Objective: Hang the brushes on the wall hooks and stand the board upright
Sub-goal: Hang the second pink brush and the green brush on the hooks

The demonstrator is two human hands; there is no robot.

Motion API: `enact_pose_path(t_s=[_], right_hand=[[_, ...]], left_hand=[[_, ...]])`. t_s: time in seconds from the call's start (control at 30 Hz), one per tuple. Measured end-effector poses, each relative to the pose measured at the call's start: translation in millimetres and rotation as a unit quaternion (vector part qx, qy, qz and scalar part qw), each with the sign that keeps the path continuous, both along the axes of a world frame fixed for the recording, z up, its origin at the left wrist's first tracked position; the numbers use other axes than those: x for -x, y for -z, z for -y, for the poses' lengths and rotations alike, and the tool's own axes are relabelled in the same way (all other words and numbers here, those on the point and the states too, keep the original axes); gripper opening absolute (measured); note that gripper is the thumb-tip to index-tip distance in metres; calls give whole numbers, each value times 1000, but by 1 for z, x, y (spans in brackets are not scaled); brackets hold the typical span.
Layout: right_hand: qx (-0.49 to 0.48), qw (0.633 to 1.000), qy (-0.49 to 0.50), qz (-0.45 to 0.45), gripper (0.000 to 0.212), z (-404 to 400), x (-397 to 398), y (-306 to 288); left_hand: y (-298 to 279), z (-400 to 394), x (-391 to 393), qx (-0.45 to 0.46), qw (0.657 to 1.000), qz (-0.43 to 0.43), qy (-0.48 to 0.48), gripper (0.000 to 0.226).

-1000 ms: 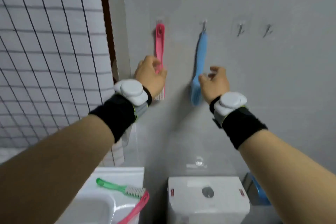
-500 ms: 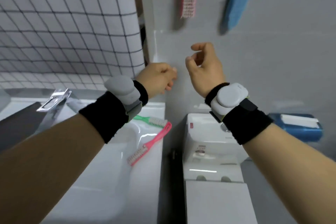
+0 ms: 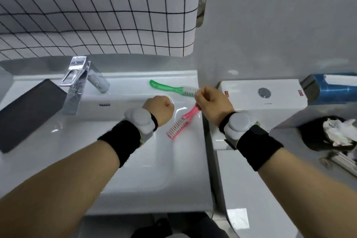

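A green brush point(image 3: 170, 88) lies on the back rim of the white sink point(image 3: 135, 160). Just in front of it, a pink brush point(image 3: 180, 122) lies slanted on the sink's right side, bristles toward me. My right hand point(image 3: 211, 103) has its fingers curled over the far end of the pink handle, which is hidden; a grip cannot be told. My left hand point(image 3: 159, 109) is a closed fist over the basin, holding nothing, just left of the pink brush. A dark board point(image 3: 29, 110) lies at the far left beside the tap. The wall hooks are out of view.
A chrome tap point(image 3: 77, 87) stands at the back of the sink. On the right is a toilet tank point(image 3: 280, 91) with a flush button, a blue object point(image 3: 336, 88) beside it, and a black-lined bin point(image 3: 328, 133) holding paper. Tiled wall behind.
My view has dropped from the wall with the hung pink and blue brushes down to the sink. Both hands came down; the right one now sits at the pink brush's handle.
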State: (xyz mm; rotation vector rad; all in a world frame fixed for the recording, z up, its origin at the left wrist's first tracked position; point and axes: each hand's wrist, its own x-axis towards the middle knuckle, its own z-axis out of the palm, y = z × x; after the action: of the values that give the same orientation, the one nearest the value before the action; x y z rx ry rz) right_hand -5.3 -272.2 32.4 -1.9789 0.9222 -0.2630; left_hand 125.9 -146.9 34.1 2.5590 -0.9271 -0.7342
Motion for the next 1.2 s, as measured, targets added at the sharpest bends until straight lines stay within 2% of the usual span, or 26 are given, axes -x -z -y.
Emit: enact_pose_path(t_s=[0.17,0.3,0.5,0.67,0.8,0.93,1.03,1.2], right_hand=[[-9,999,31,-44,26,-26,11,21],[-32,995,54,-73,22,-41,19,26],[-37,994,75,-74,19,-41,29,38],[-26,995,79,-62,17,-21,23,46],[12,996,69,-56,20,1,3,46],[53,994,74,-66,22,25,-34,53],[79,993,16,-89,34,35,-68,66],[167,972,-65,-154,47,40,-102,87]], left_hand=[[33,-12,-6,4,999,-50,17,26],[64,-10,-2,11,996,-87,18,44],[95,5,12,-29,996,-48,71,73],[106,23,14,-44,996,-29,69,55],[99,24,4,-2,997,-72,18,49],[90,5,-18,17,996,-78,-37,39],[88,-14,-35,26,991,-84,-101,25],[92,-45,-55,27,978,-87,-185,20]])
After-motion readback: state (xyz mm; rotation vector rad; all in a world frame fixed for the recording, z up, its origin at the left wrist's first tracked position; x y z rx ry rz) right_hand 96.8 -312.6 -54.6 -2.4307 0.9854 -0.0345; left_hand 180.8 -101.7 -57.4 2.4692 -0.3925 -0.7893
